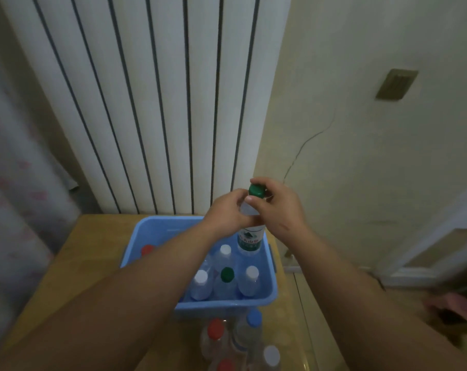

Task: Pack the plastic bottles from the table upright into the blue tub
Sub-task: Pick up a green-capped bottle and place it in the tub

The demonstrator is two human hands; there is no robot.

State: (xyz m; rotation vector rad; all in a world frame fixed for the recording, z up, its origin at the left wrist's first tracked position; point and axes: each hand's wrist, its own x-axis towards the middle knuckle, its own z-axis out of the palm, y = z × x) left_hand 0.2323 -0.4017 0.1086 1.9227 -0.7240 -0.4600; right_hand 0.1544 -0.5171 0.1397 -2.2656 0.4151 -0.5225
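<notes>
Blue is the tub (157, 231), and it sits on your wooden counter (93, 236), close to the white radiator (146, 103) on the wall. You hold one bottle (249, 238) upright over the far right corner of the tub. Its bottom dips below the rim. I cannot tell if it touches the floor of the tub. It has a green cap (256, 190) and a green and white label.

Your left hand (227, 212) is closed around the neck of the bottle, just under the cap. Your right hand (276, 207) is curled around the cap, with fingers and thumb pinching it.

More bottles stand upright in the tub. Three have white caps (225, 249), and one in the middle of the near row has a green cap (227, 274). A red cap (147, 249) peeks out on the left side of the tub, partly behind your left arm.

Other bottles wait on the counter, just in front of the tub. One has a red cap (215, 327), one a blue cap (253, 317), and one a white cap (271, 356). They look blurry.
</notes>
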